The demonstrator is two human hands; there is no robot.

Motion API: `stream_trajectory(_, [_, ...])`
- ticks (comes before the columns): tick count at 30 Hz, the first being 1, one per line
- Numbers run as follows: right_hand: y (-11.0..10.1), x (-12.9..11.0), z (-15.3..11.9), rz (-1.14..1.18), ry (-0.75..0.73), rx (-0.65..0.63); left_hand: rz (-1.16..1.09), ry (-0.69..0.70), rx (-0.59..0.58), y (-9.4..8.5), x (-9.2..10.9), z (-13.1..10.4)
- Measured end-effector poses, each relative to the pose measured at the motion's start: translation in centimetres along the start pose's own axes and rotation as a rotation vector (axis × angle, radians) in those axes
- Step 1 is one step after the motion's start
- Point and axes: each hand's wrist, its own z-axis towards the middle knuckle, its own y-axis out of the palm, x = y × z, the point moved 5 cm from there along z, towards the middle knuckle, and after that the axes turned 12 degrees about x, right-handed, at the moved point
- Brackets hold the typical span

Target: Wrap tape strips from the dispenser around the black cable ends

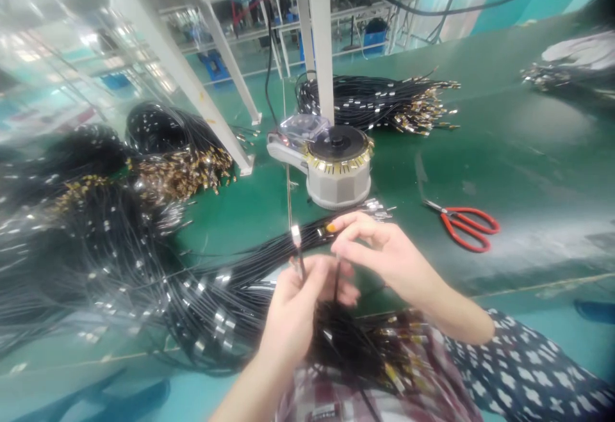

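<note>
My left hand [295, 307] is closed around a thin black cable, whose silver-white connector [296, 236] points up above the thumb. My right hand [384, 246] is just to the right, its index finger stretched out with a small yellow patch [331, 228] at the tip. Its thumb meets a short upright stretch of black cable [337, 276] between the hands; exactly how the fingers grip it is partly hidden. Under the hands, a bundle of black cables [346, 339] with metal ends lies across my lap. Beyond them stands a white label dispenser [339, 182] with yellow labels around its rim.
Red-handled pliers [468, 227] lie on the green table [504, 153] at right. Large heaps of black cables [206, 307] cover the left side, and a cable bundle [365, 102] lies behind the dispenser. White posts [321, 38] stand on the table at the back.
</note>
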Motion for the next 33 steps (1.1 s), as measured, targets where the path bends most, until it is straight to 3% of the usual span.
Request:
stream_trajectory(2, [-0.4, -0.1, 0.1, -0.016, -0.025, 0.014, 0.096, 0.101, 0.064, -0.7, 0.6, -0.1])
stream_trajectory(5, [-0.5, -0.3, 0.2, -0.038, -0.057, 0.004, 0.155, 0.135, 0.108, -1.4, 0.7, -0.3])
stream_trajectory(13, [-0.1, -0.2, -0.6, -0.030, -0.087, 0.009, 0.068, -0.067, 0.068, -0.3, -0.1, -0.3])
stream_trajectory(19, [-0.7, 0.8, -0.6, 0.279, 0.076, 0.138, -0.024, -0.033, 0.104, -0.7, 0.2, -0.2])
stream_trajectory(26, [1.1, 1.8, -1.4, 0.481, 0.230, 0.100, -0.033, -0.013, 0.131, -0.9, 0.0, -0.2])
stream_trajectory(33, [1.6, 2.0, -1.5, 0.494, 0.190, 0.129, -0.027, -0.023, 0.142, -0.8, -0.2, -0.3])
